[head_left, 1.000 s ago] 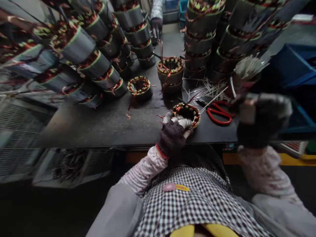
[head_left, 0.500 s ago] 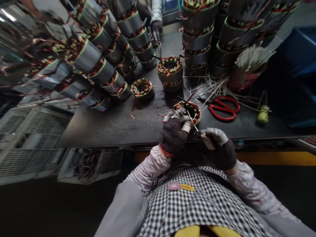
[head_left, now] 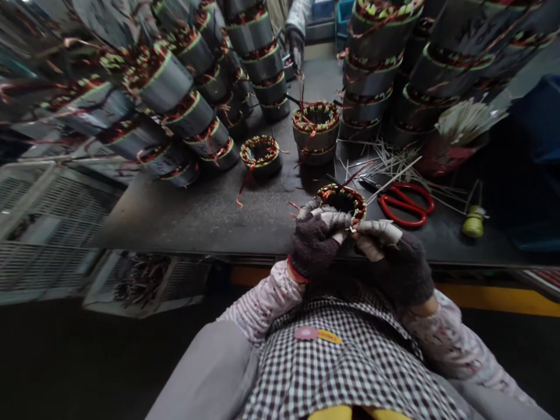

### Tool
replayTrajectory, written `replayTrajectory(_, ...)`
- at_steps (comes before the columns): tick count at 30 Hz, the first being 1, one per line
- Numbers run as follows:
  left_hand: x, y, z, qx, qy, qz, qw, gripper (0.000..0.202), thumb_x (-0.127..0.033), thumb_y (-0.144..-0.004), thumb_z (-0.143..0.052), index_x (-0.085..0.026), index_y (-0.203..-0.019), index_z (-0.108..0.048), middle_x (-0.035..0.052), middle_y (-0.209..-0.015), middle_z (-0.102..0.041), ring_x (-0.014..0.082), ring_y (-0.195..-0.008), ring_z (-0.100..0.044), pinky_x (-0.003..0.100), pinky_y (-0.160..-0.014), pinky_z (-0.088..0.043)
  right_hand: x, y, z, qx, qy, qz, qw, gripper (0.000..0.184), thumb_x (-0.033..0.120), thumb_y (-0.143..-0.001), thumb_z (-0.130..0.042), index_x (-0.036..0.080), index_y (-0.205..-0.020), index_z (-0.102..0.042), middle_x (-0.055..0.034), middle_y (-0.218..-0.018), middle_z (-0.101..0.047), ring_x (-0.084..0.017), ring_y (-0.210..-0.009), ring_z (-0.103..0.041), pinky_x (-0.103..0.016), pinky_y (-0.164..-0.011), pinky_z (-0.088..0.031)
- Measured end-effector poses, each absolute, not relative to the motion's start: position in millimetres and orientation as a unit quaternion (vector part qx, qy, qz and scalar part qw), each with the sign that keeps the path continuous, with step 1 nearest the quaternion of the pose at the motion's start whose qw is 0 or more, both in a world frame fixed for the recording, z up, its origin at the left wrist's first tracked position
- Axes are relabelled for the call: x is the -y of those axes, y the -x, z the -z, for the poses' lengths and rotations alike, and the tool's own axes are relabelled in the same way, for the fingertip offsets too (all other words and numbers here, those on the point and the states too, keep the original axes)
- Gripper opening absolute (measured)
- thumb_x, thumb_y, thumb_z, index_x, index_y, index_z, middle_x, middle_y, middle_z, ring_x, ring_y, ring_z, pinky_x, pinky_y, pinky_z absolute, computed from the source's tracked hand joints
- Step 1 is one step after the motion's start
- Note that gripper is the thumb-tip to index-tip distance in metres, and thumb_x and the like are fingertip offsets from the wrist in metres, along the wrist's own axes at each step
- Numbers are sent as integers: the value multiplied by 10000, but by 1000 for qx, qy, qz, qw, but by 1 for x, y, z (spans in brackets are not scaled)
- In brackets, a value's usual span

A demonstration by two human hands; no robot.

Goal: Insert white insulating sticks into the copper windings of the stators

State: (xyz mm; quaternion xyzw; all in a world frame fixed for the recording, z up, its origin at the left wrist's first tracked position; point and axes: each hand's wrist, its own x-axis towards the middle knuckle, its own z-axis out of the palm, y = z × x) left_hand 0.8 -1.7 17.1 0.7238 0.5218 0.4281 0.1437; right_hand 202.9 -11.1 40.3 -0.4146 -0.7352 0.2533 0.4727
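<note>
Ring-shaped copper-wound stator (head_left: 355, 198) is resting at frame centre, bore opening upward; dark-gloved left hand (head_left: 315, 240) is clasping its lower-left rim; dark-gloved right hand (head_left: 396, 256) is meeting its lower-right rim, equally near, finger hold not discernible

Fuzzy dark cloth gloves cover the left hand (head_left: 315, 244) and right hand (head_left: 405, 262), with dull, pale wraps on the fingers. The ring (head_left: 360, 205) in the middle has shiny coppery wire. Smooth grey metal stacks (head_left: 164, 81) fill the upper left. Red scissor handles (head_left: 403, 222) look like glossy plastic. The dark table (head_left: 175, 216) looks scuffed. The checked apron (head_left: 332, 367) is soft, matt cloth.
</note>
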Motion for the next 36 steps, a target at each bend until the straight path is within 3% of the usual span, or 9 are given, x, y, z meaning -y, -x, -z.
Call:
replayTrajectory(8, 2, -1, -17, -513, -728, -430, 150, 92, -256, -1021, -845, -276, -1096, -895, 22, -1101, -932, 275, -1159, -858, 640, -1325, -544, 13, -199, -40, 735, 428, -211, 481, 24, 268, -1056, -814, 283, -1069, -828, -53, -996, -884, -247, -869, -848, -400, -820, -728)
replayTrajectory(13, 3, 1, -21, -511, -729, -425, 164, 80, -269, -1037, -834, -262, -1100, -883, 24, -1130, -930, 275, -1192, -853, 638, -1362, -507, 1, -203, -31, 757, 433, -215, 439, 115, 311, -1087, -745, 269, -1131, -843, -69, -1044, -890, -256, -890, -852, -419, -846, -730)
replayTrajectory(21, 6, 2, -29, -507, -723, -435, 179, 91, -298, -1065, -814, -294, -1105, -895, 9, -1103, -929, 261, -1138, -851, 618, -1358, -513, -8, -203, -40, 800, 368, -119, 459, 154, 223, -1084, -728, 287, -1145, -854, -106, -1197, -880, -311, -1136, -834, -505, -990, -706)
replayTrajectory(25, 5, -2, -28, -504, -733, -424, 169, 90, -278, -1056, -815, -284, -1100, -894, 0, -1095, -930, 255, -1137, -855, 602, -1383, -492, 1, -201, -56, 779, 365, -205, 467, 83, 259, -1073, -750, 300, -1088, -821, -103, -1190, -851, -317, -1170, -814, -525, -1019, -700)
replayTrajectory(29, 3, -2, -22, -497, -742, -433, 123, 106, -301, -1065, -818, -260, -1129, -892, 30, -1174, -930, 268, -1201, -853, 600, -1388, -482, 7, -200, -60, 664, 409, -333, 529, 110, 396, -1084, -764, 287, -1082, -776, -131, -1497, -778, -348, -1390, -758, -506, -1037, -705)
replayTrajectory(31, 1, 0, -19, -499, -745, -429, 110, 164, -315, -1074, -819, -244, -1209, -877, 57, -1228, -925, 276, -1235, -851, 595, -1373, -497, 4, -204, -53, 624, 425, -385, 531, 180, 460, -1079, -771, 282, -1071, -744, -126, -1468, -792, -298, -1161, -824, -434, -873, -722)
replayTrajectory(34, -2, 6, -17, -504, -757, -403, 107, 204, -349, -1065, -842, -234, -1233, -862, 68, -1201, -925, 285, -1218, -860, 583, -1323, -550, 6, -215, -36, 631, 432, -473, 437, 209, 502, -1064, -774, 300, -1095, -730, -37, -943, -812, -192, -645, -706, -332, -569, -628)
replayTrajectory(36, -4, 8, -17, -499, -771, -383, 102, 140, -359, -1063, -844, -252, -1148, -874, 49, -1129, -929, 286, -1179, -870, 584, -1296, -574, 13, -225, -32, 649, 450, -489, 369, 212, 506, -1045, -787, 300, -1054, -736, 4, -723, -704, -187, -541, -625, -320, -479, -560)
